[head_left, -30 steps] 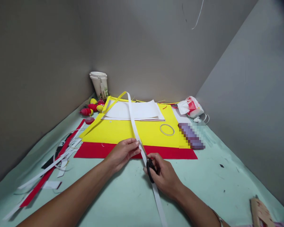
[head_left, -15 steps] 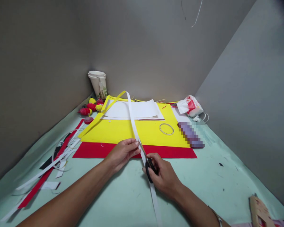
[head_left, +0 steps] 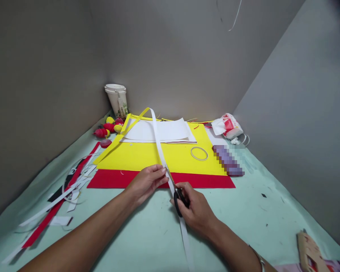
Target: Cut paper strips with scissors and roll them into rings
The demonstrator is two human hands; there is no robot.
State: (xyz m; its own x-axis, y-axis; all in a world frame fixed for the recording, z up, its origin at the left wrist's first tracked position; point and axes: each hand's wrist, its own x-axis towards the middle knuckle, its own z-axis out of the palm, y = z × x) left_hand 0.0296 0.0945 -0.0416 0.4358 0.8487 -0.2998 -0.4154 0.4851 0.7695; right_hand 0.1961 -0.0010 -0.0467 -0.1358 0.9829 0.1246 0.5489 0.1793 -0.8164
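My left hand (head_left: 149, 183) pinches a long narrow strip (head_left: 156, 136), white on one face and yellow on the other. The strip arches up and back, folds over near the top, and its yellow end comes down at the left. Black-handled scissors (head_left: 178, 203) are gripped in my right hand (head_left: 197, 207). Their blades lie along the strip, right beside my left fingertips. Below the scissors the strip runs on toward me. Under both hands' far side lie a yellow sheet (head_left: 158, 155) and a red sheet (head_left: 107, 179).
White sheets (head_left: 170, 130) lie on the yellow one, near a ring of tape (head_left: 199, 153). Cut strips (head_left: 56, 206) are heaped at left. Behind them stand a cup (head_left: 116, 100) and thread spools (head_left: 101, 133). A tissue pack (head_left: 231, 126) and glue gun (head_left: 310, 249) are at right.
Almost nothing differs. The whole view has shifted very slightly; both hands, the scissors and the strip keep the same positions relative to each other.
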